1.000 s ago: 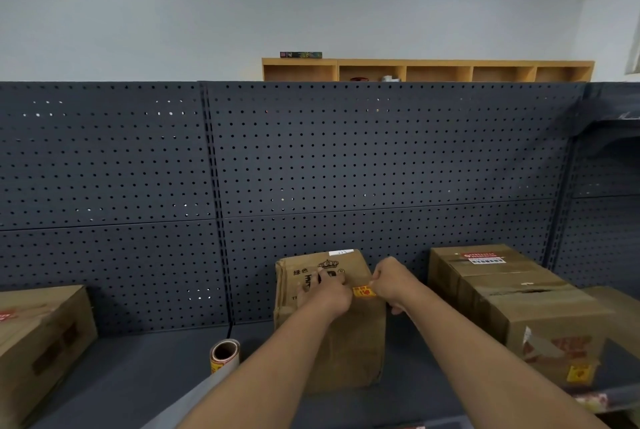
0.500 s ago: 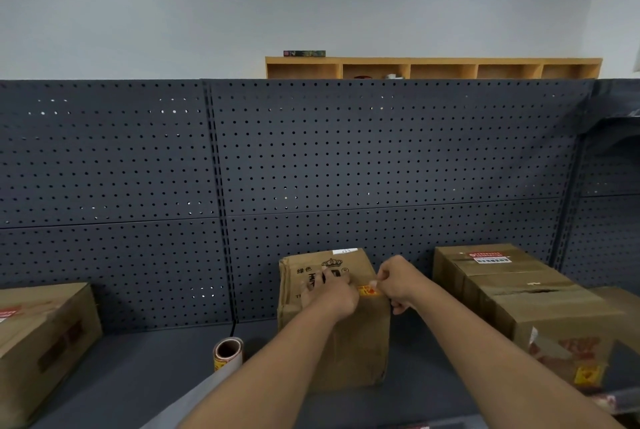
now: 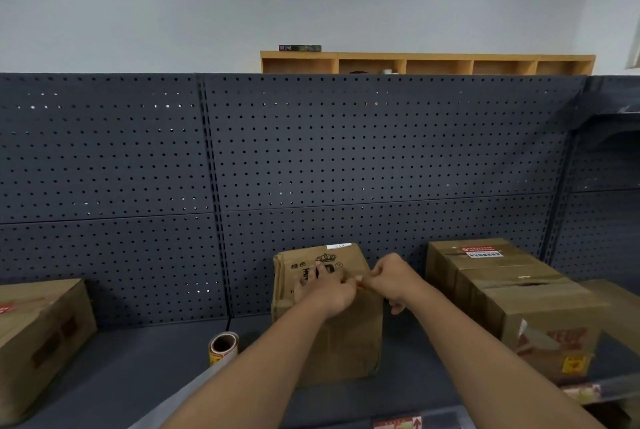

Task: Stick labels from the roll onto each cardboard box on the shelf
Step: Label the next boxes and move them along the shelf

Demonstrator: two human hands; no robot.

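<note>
Both hands are working at the middle box (image 3: 332,335) on the shelf (image 3: 145,356). Left hand (image 3: 329,291) fingers are lying flat on its front; right hand (image 3: 391,281) fingertips are pinching a barely visible label (image 3: 360,280). The label, probably thin, limp and tacky, is likely best held by an edge.

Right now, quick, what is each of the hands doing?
Left hand: open, fingers pressing flat on the middle box.
Right hand: pinching a small label against that box.
</note>
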